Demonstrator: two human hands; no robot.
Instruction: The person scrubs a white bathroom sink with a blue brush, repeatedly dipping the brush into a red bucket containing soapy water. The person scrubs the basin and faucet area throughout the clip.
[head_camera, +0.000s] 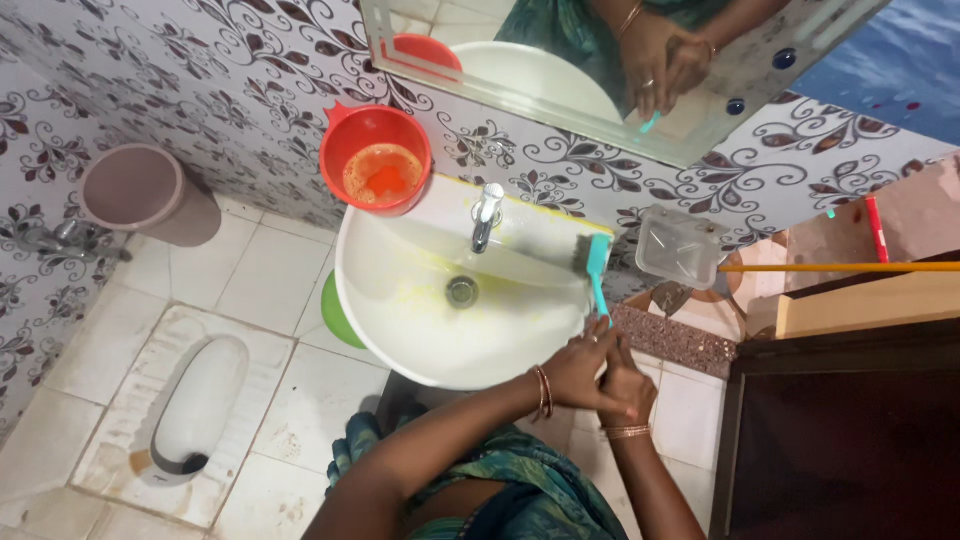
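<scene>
both hands, left hand (578, 368) and right hand (628, 385), are clasped together round the handle of a teal brush (597, 268); its bristles rest on the white sink (400, 330) rim beside the tap (486, 215); scrubbing looks midway; more firm strokes seem needed.

I see a white sink (400, 330) on the far wall. A red mug (375, 160) with orange water sits on its far left rim. A blue brush (597, 265) rests on the right rim, bristles touching the sink. The floor (270, 270) is made of pale tiles. On it, far left, stands a pinkish bucket (145, 192). A green thing (333, 312) peeks out under the sink.
</scene>
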